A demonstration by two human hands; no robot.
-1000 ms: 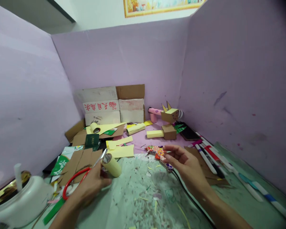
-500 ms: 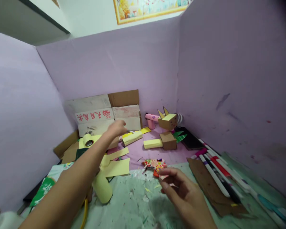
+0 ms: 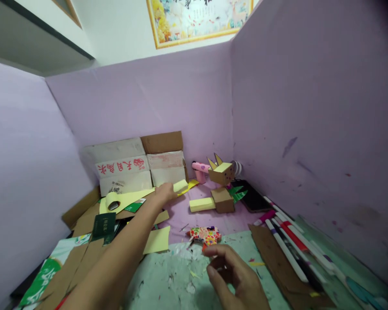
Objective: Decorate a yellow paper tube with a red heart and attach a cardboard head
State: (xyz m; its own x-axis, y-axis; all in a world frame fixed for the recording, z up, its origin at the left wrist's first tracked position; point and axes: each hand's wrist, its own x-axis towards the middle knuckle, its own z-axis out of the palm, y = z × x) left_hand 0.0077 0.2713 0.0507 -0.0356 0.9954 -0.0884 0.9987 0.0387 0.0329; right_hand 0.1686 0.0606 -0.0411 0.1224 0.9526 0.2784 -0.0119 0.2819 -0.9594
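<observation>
My left hand [image 3: 164, 193] reaches far across the table and is closed around a pale yellow folded paper tube [image 3: 181, 186]. Its fingertips are hidden behind the back of the hand. My right hand [image 3: 234, 277] hovers low over the green mat, fingers loosely curled and apart, with nothing in it. Just beyond it lies a small flower-patterned piece [image 3: 205, 235]. A cardboard box body [image 3: 222, 200] with a yellow paper tube neck and green leaf-like pieces lies to the right of my left hand. Behind it is a cardboard animal head [image 3: 221, 173] with pointed ears.
A pink glue gun [image 3: 199, 170] stands by the back wall. Markers [image 3: 287, 249] and a brown cardboard strip [image 3: 271, 262] lie at right, near a black tablet [image 3: 250, 196]. Flattened cardboard [image 3: 123, 168], a yellow paper roll [image 3: 111, 202] and a yellow sheet [image 3: 158, 240] are left.
My left hand has come down from above the table onto the yellow paper tube and closed on it. The view has tilted upward slightly. My right hand stays loosely curled.
</observation>
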